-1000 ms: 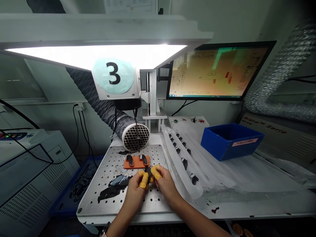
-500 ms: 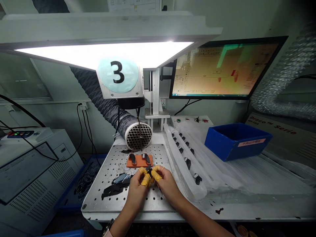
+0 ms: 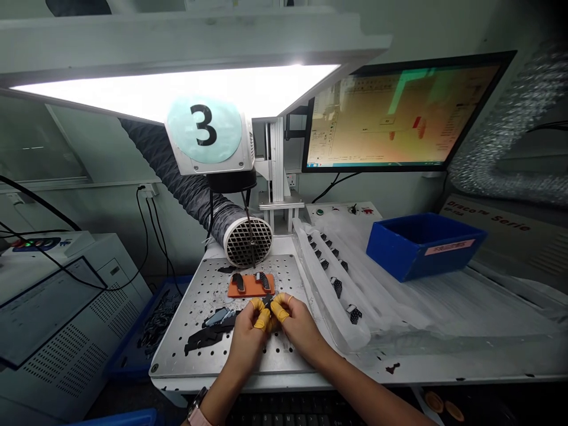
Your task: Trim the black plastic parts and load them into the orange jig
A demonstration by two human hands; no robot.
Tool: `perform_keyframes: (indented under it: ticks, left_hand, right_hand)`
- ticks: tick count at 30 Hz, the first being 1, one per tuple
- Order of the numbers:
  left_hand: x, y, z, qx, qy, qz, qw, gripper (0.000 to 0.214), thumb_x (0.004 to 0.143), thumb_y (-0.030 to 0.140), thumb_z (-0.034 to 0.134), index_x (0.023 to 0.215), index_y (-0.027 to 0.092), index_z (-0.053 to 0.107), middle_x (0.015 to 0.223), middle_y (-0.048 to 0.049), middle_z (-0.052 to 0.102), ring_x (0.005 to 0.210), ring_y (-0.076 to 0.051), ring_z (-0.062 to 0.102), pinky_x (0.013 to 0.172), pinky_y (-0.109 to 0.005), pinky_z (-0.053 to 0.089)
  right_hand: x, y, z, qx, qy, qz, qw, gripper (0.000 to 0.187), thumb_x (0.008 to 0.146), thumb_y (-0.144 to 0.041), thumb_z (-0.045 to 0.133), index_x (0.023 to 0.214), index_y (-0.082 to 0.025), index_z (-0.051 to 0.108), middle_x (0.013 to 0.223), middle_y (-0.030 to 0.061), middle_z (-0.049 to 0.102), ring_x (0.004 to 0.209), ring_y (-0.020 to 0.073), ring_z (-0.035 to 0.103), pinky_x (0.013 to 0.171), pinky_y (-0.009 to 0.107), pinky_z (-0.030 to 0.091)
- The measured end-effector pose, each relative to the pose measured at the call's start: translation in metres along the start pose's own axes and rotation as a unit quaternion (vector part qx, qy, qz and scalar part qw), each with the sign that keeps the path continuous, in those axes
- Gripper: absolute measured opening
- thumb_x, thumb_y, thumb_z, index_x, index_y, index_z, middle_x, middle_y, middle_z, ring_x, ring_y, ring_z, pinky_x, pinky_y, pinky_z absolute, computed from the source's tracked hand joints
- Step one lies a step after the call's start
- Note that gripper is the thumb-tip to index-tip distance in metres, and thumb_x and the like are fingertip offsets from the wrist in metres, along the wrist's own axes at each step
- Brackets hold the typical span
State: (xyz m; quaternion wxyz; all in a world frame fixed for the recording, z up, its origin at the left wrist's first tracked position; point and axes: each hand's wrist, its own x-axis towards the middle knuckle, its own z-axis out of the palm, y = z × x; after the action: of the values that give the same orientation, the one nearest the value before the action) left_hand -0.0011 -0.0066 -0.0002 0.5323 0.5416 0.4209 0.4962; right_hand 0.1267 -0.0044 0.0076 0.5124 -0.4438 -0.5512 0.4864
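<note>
- We close our left hand (image 3: 249,338) and right hand (image 3: 298,330) in a narrow pinch on a small black part (image 3: 267,302), held up between yellow finger cots (image 3: 262,320), apparently to keep bare skin off it.
- The part sits just in front of an orange jig (image 3: 251,287), which seems placed to seat two black parts (image 3: 238,281) side by side beneath the laser head (image 3: 204,130).
- Black strips (image 3: 208,337) lie on the perforated steel table (image 3: 177,358).
- Around us are a plastic tray (image 3: 326,290) of parts in rows, a blue bin (image 3: 421,248), a monitor (image 3: 399,112) and a grilled duct (image 3: 247,241).
</note>
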Motion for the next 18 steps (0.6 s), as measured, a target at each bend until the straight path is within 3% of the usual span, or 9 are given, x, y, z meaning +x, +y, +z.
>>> perform_keyframes:
  ticks: [8,13,18]
  left_hand:
    - [0.000,0.004,0.001,0.015,0.021,-0.010,1.000,0.015,0.075,0.031,0.055,0.070,0.018,0.049,0.051,0.0069,0.046,0.041,-0.006,0.035,0.040,-0.019,0.026]
    - [-0.001,0.010,0.002,-0.081,0.048,-0.037,0.995,0.019,0.069,0.032,0.062,0.071,0.016,0.052,0.054,0.0072,0.045,0.042,-0.004,0.030,0.040,-0.017,0.022]
    - [-0.003,0.011,0.000,-0.090,0.008,-0.024,0.996,0.020,0.068,0.031,0.067,0.071,0.015,0.055,0.061,0.0039,0.052,0.047,-0.005,0.034,0.042,-0.017,0.021]
  right_hand:
    - [0.001,0.002,0.000,0.006,0.005,-0.010,1.000,0.015,0.082,-0.029,0.053,0.071,-0.018,0.053,0.065,-0.0007,0.054,0.059,0.0138,0.048,0.053,0.024,0.038]
    - [0.000,-0.002,0.001,0.034,-0.009,0.023,0.999,0.016,0.084,-0.026,0.046,0.072,-0.018,0.053,0.060,-0.0017,0.056,0.047,0.0102,0.040,0.046,0.022,0.031]
    - [-0.001,-0.006,0.001,0.026,-0.040,-0.007,0.999,0.008,0.077,-0.019,0.052,0.073,-0.016,0.059,0.063,-0.0013,0.057,0.059,0.0129,0.050,0.053,0.022,0.037]
